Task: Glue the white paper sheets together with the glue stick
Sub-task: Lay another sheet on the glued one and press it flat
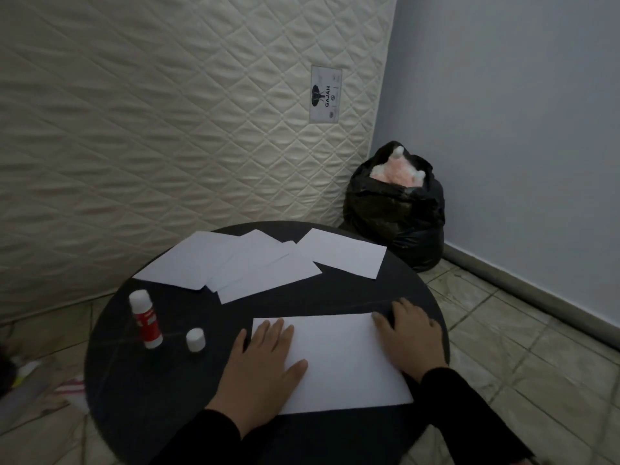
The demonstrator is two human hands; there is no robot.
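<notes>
At the left of the frame, the glue stick (145,319) stood upright and uncapped on the round dark tabletop (208,391), with its white cap (195,339) standing just beside it to the right. It looked light, rigid and smooth, so it would likely be best taken around its red middle; being tall and narrow, it would probably topple at a careless nudge. Further right, in the lower middle, the left hand (265,367) lay flat with its grip open, fingers spread on the left edge of the near white sheet (335,360). That sheet lay flat on the tabletop; whether it was one layer or two pressed together could not be told. Paper like this would be thin, limp and apt to slide on the smooth surface, so pinning it with a palm and lifting by a corner would suit it. Above it, in the middle of the frame, loose white sheets (265,263) lay overlapping. At the sheet's right edge the right hand (409,337) also rested open and flat, holding nothing.
</notes>
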